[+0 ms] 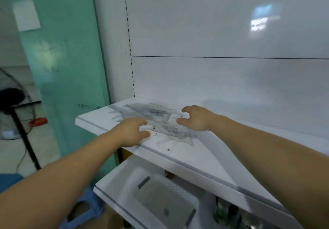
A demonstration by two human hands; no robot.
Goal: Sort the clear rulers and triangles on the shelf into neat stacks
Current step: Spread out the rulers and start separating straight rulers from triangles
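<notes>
A loose heap of clear rulers and triangles (156, 117) lies spread on the left part of the white shelf (222, 159), blurred by motion. One clear triangle (185, 139) pokes out toward the shelf's front edge. My left hand (132, 131) rests at the heap's near left side, fingers curled onto the plastic; whether it grips a piece is unclear. At the heap's right side my right hand (195, 117) hovers with fingers spread and nothing in it.
A white back panel (213, 77) rises behind the shelf. Below sits a lower shelf with a white perforated basket (167, 198) and glass jars (229, 214). A green pillar (67, 68) and a black fan stand (23, 132) are to the left.
</notes>
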